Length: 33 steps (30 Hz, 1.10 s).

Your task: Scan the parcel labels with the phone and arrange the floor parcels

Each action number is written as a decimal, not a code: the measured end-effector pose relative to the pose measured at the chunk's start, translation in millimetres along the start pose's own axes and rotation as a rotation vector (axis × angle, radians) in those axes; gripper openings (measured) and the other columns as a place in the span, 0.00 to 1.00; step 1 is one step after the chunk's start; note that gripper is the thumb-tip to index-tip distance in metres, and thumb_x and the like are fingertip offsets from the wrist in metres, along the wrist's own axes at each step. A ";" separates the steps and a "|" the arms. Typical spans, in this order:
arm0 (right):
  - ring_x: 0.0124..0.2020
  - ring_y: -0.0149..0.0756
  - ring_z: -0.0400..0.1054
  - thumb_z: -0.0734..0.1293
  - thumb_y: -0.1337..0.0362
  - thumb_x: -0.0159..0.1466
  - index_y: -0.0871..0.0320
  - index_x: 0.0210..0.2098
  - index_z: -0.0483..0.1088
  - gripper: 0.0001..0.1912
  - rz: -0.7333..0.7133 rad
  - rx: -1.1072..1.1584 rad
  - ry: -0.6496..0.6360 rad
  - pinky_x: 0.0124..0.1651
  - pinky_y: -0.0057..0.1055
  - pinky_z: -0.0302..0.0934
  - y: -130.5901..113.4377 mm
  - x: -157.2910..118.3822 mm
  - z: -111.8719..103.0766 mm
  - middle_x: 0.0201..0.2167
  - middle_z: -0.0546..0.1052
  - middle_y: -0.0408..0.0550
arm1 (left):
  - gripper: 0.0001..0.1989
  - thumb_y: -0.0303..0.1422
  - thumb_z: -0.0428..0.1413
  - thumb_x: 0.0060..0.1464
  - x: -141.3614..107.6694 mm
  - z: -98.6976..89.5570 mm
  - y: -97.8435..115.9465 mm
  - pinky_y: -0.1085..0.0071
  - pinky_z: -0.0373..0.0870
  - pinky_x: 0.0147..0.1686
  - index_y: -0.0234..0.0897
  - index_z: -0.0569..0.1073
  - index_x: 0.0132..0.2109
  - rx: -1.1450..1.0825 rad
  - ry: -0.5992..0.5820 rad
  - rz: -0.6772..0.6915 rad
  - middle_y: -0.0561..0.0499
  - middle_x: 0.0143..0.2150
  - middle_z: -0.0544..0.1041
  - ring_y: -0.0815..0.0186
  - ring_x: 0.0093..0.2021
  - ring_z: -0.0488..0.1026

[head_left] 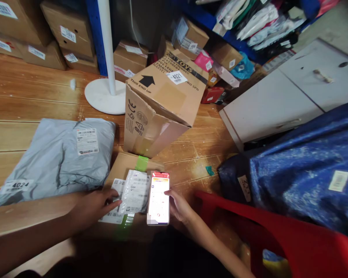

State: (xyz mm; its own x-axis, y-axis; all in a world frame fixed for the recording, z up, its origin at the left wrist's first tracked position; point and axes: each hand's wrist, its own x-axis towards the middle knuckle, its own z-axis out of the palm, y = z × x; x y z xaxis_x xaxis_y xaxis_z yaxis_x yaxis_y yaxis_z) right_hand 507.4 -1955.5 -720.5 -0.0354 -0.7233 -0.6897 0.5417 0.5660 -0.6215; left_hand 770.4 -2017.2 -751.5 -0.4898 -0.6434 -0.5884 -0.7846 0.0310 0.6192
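Observation:
My right hand (178, 204) is wrapped round a phone (159, 200) with a lit screen, its thumb on the right edge. Left of the phone, a small white plastic packet (135, 191) with a printed label lies on a cardboard box (120, 164) sealed with green tape. A white paper label (111, 218) shows partly under the packet. My left hand (97, 206) rests over that label at the packet's left side, fingers apart and fingertips near the packet's edge. Nothing shows held in it.
A grey parcel (72, 162) marked 4024 lies at left. Ahead stands a tall carton (168, 88) marked 4021, beside a white pole base (104, 96). A red chair (266, 227), blue tarp bundle (307, 166) and white drawers (272, 104) are at right; boxes line the back.

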 end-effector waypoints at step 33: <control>0.30 0.44 0.75 0.66 0.48 0.52 0.56 0.42 0.70 0.24 0.199 0.035 -0.363 0.34 0.36 0.65 24.0 -39.4 54.4 0.31 0.80 0.48 | 0.12 0.43 0.44 0.47 13.6 6.6 -0.7 0.67 0.71 0.29 0.40 0.56 0.32 -0.612 0.253 -0.145 0.52 0.31 0.67 0.63 0.34 0.72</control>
State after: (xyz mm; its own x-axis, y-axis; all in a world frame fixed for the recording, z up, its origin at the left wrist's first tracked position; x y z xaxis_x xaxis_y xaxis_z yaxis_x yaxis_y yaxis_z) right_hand 567.5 -1934.9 -688.0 0.3677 -0.6972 -0.6154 0.5368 0.6995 -0.4717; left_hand 761.8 -2020.9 -763.4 -0.2329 -0.7698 -0.5943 -0.4424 -0.4604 0.7697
